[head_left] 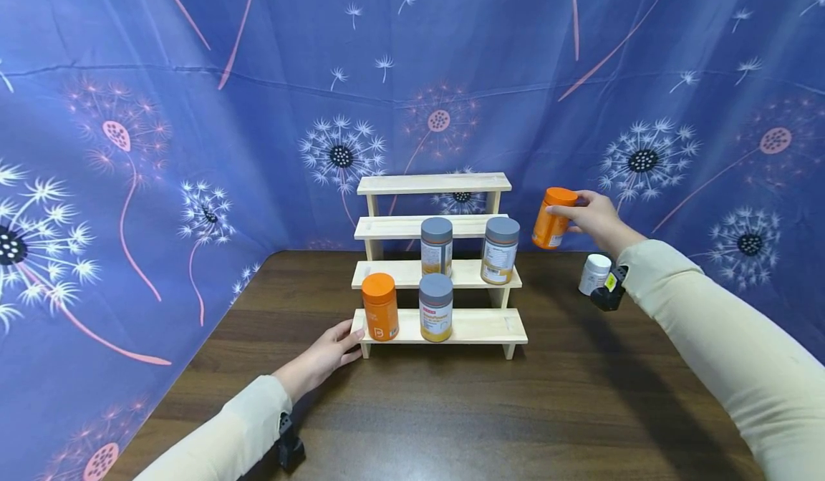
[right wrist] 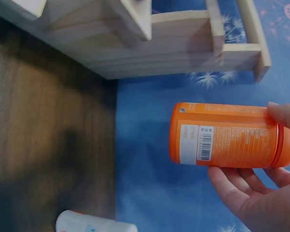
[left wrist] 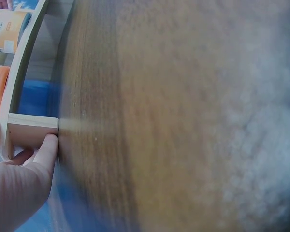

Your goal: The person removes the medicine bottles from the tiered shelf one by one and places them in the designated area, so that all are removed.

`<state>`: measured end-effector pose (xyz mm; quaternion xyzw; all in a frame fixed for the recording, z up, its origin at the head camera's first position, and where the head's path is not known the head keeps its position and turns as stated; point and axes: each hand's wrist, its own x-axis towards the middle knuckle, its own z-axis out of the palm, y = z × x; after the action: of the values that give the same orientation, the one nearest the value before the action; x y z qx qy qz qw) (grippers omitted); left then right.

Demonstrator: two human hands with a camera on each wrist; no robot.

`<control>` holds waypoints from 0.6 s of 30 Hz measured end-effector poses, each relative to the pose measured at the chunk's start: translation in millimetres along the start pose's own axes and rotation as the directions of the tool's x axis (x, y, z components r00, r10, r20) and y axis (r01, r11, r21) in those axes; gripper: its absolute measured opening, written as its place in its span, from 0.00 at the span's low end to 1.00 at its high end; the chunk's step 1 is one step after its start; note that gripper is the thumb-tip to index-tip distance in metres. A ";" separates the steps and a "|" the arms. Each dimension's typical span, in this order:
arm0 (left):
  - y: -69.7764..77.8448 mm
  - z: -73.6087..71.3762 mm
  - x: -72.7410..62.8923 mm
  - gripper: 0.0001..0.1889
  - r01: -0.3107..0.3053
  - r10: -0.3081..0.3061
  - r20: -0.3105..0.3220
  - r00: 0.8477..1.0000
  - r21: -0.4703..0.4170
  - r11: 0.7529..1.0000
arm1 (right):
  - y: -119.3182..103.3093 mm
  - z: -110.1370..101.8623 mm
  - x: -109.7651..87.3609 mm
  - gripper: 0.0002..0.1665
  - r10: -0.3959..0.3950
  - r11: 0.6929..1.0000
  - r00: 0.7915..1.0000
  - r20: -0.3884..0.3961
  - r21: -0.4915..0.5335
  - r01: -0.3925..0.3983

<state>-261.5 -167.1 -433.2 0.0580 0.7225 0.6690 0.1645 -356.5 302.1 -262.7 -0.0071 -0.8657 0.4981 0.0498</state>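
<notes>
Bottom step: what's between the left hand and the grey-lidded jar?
An orange jar stands between the left hand and the grey-lidded jar on the bottom step; the head view shows it.

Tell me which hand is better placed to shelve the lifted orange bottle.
Right, probably: the right hand grips the orange bottle right of the rack, while the left hand holds the bottom shelf at its left end.

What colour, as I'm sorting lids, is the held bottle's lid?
The lid is orange, showing best in the head view.
</notes>
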 end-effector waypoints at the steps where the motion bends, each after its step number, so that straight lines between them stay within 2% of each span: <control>1: -0.4 -0.3 -0.1 0.26 -0.001 0.001 0.001 1.000 0.002 1.000 | 2.8 0.5 -0.3 0.52 0.005 1.000 1.000 -0.005 -0.001 -0.005; 9: -0.1 -0.4 0.4 0.26 -0.002 0.002 0.005 1.000 0.000 1.000 | 23.3 -1.4 -1.6 0.48 0.021 0.999 1.000 -0.006 -0.035 -0.021; 18: -0.6 0.1 -0.1 0.26 -0.006 0.006 0.006 1.000 0.000 1.000 | 43.7 -2.5 -1.2 0.50 0.055 0.998 0.998 -0.010 -0.035 -0.055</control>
<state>-261.3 -167.0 -433.7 0.0619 0.7219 0.6693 0.1646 -356.7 326.2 -299.3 -0.0341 -0.8735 0.4841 0.0400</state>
